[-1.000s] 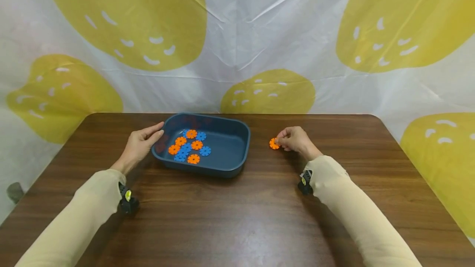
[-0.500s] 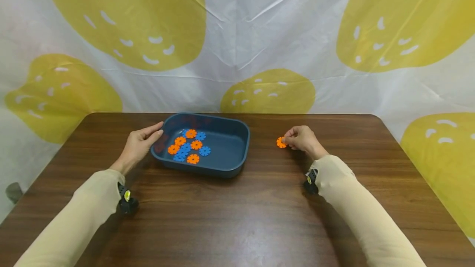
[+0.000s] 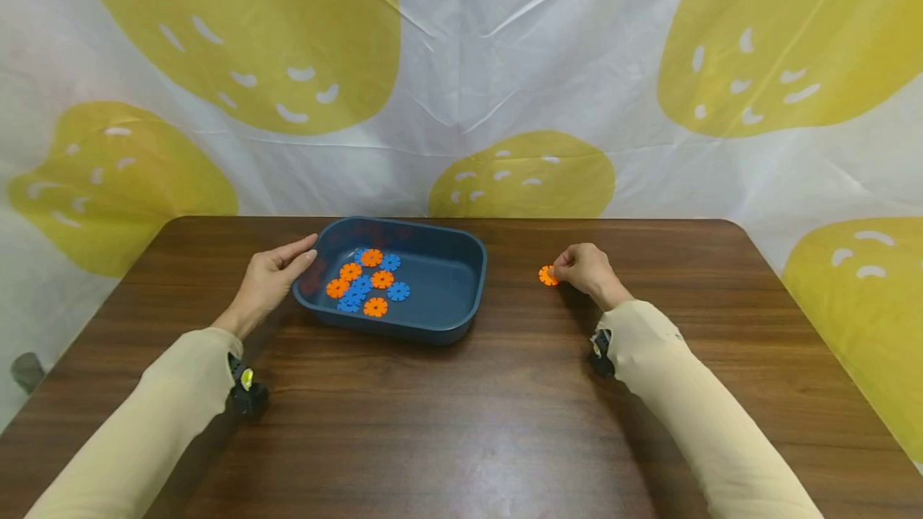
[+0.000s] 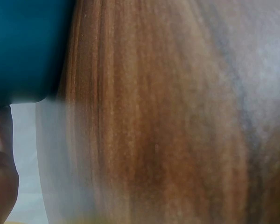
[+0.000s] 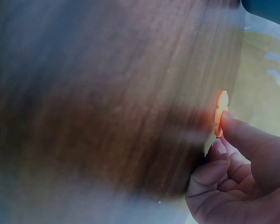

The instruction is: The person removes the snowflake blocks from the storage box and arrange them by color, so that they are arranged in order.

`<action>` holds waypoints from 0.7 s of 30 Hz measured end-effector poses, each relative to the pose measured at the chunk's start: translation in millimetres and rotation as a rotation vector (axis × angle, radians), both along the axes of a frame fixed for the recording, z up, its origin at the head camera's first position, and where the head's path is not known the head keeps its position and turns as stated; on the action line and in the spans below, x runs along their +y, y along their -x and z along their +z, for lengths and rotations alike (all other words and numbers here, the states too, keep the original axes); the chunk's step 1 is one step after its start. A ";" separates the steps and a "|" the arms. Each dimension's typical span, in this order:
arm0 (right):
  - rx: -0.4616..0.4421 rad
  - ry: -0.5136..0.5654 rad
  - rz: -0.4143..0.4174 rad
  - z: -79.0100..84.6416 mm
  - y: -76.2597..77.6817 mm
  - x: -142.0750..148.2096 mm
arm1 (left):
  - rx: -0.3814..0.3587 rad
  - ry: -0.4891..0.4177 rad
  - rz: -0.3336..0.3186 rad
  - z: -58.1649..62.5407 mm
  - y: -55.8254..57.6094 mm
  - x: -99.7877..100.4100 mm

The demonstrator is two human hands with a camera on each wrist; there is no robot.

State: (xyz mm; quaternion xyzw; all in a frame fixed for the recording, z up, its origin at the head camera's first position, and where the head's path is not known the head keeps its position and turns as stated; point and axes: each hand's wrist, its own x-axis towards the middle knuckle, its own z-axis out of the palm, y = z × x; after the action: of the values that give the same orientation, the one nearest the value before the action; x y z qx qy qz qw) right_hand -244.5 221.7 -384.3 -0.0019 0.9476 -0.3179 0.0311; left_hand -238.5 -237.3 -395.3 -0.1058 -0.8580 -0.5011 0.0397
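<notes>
Right hand (image 3: 587, 271) and orange disc (image 3: 546, 275) had shifted slightly toward 3 o'clock. Right hand pinched disc, at tray's (image 3: 441, 288) 3 o'clock; left hand (image 3: 265, 283), fingers straight, touched tray near 10 o'clock. Likely mid-positioning; next seemingly needed steady pinch.

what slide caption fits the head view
Right hand pinches an orange disc; left hand touches a blue tray of discs.
</notes>
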 end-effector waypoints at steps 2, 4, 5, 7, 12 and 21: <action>0.004 -0.006 0.000 -0.8 0.2 0.2 | 0.011 0.010 0.007 0.3 0.3 0.5; 0.000 -0.004 -0.004 -1.1 0.3 0.2 | 0.010 0.017 0.014 0.6 0.2 0.8; -0.002 -0.004 -0.005 -1.3 0.6 0.3 | 0.007 0.020 0.016 1.0 -0.1 0.8; -0.004 -0.007 -0.008 -1.5 1.0 0.4 | 0.001 0.021 0.016 1.5 -0.5 0.9; 0.016 -0.022 -0.016 -2.1 0.9 -0.2 | -0.001 0.021 0.015 2.3 -0.9 1.2; 0.026 0.001 -0.038 -3.5 -1.3 -1.1 | -0.027 0.021 0.011 3.2 -2.8 1.1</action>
State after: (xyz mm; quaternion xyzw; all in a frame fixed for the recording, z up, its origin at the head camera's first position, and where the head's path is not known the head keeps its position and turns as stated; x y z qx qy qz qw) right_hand -243.1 220.6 -387.7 0.0118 0.9476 -0.3190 0.0128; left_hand -235.7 -236.2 -392.1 -0.0947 -0.8641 -0.4933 0.0300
